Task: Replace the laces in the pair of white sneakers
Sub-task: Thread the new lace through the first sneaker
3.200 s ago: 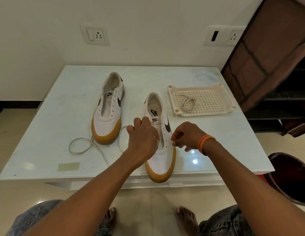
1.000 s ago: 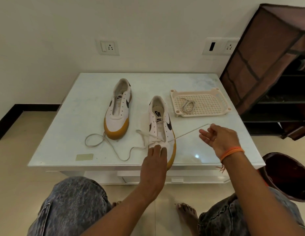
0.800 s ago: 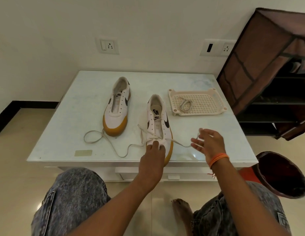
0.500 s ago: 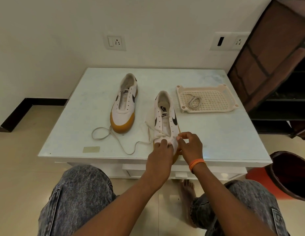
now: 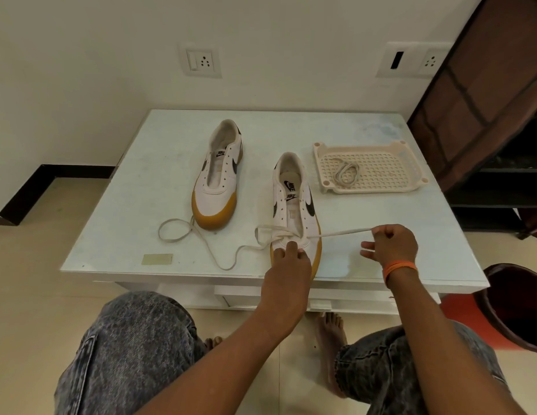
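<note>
Two white sneakers with gum-coloured toes sat on the white desk (image 5: 135, 187), toes toward the person. Far sneaker (image 5: 218, 178) lay left of centre, unlaced, eyelets bare. Near sneaker (image 5: 295, 205) lay just right of it and closer to the desk's front edge.

Left hand (image 5: 286, 272): fingertips pressed down on the toe of the near sneaker, fingers fairly straight, nothing clasped. Right hand (image 5: 391, 245): out to the right of that shoe, above the desk, grip pinched on one end of the lace (image 5: 336, 233), other fingers loosely spread. That stretch of lace ran taut from the lowest eyelets to the pinch. The other end trailed slack to the left across the desk, curving forward and then back into a loop (image 5: 174, 232) just in front of the far sneaker's toe.

Cream perforated tray (image 5: 390, 172) sat at the right rear of the desk, well apart from the hands; a coiled lace (image 5: 346, 173) lay in it, left of its middle.

Small tan label (image 5: 157, 259) stuck near the desk's front left corner. Orange band (image 5: 399, 268) on the right wrist. Person seated, grey denim knees below the desk edge, bare feet on the tiled floor.
</note>
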Action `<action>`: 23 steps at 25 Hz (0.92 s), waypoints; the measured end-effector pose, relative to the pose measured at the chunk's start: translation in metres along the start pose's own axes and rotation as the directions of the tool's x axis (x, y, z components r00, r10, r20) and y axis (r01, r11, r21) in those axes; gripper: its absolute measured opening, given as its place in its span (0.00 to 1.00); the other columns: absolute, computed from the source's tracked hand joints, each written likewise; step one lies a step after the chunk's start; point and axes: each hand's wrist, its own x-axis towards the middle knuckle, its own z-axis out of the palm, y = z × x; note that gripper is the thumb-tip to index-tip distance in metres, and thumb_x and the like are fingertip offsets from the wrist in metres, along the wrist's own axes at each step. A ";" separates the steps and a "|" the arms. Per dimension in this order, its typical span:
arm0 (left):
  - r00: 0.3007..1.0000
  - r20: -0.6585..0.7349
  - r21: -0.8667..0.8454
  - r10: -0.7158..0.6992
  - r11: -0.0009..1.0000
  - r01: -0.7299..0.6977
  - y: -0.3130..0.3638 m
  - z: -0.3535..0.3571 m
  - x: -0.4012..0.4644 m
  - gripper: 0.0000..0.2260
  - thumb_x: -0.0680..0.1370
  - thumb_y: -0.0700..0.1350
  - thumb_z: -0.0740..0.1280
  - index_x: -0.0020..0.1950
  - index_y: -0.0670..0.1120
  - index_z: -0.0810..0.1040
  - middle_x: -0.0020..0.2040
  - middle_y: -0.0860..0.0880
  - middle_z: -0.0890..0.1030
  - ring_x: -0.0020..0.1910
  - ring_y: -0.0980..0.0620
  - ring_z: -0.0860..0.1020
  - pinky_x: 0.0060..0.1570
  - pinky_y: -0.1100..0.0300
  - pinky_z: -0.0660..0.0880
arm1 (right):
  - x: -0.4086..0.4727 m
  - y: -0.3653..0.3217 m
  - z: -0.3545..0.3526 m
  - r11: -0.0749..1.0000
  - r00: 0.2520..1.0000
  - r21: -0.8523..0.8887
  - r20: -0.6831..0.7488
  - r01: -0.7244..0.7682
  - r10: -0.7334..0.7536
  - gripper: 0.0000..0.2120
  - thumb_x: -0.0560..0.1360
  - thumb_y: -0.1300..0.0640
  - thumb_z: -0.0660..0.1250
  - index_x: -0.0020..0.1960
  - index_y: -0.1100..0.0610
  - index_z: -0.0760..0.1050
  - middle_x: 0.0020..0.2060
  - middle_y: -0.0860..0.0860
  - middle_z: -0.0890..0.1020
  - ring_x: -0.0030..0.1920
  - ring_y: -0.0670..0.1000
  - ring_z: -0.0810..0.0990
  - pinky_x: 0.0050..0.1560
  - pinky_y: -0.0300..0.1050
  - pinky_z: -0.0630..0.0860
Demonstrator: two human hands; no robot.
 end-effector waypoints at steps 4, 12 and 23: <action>1.000 -0.013 -0.017 -0.004 1.000 0.004 0.003 -0.004 0.002 0.25 0.76 0.34 0.67 0.71 0.41 0.65 0.68 0.42 0.64 0.65 0.43 0.65 0.54 0.54 0.75 | -0.034 0.003 0.047 0.937 0.927 -0.158 0.266 0.313 -0.265 0.11 0.75 0.56 0.70 0.57 0.56 0.77 0.55 0.50 0.74 0.43 0.54 0.82 0.37 0.49 0.82; 1.000 0.003 -0.034 -0.021 0.999 0.021 0.002 -0.002 0.003 0.25 0.74 0.36 0.71 0.70 0.40 0.68 0.69 0.43 0.65 0.65 0.44 0.66 0.54 0.55 0.76 | -0.025 0.003 0.044 0.987 0.964 -0.110 0.253 0.116 -0.086 0.04 0.75 0.63 0.70 0.43 0.64 0.78 0.42 0.61 0.82 0.36 0.55 0.82 0.33 0.45 0.81; 1.000 -0.020 -0.066 -0.022 0.998 0.021 0.004 -0.001 0.004 0.23 0.77 0.40 0.69 0.71 0.43 0.68 0.70 0.43 0.65 0.67 0.44 0.65 0.57 0.54 0.75 | -0.045 0.005 0.067 0.905 0.922 -0.259 0.284 0.338 -0.264 0.21 0.72 0.50 0.73 0.63 0.52 0.73 0.62 0.52 0.72 0.57 0.51 0.76 0.55 0.40 0.72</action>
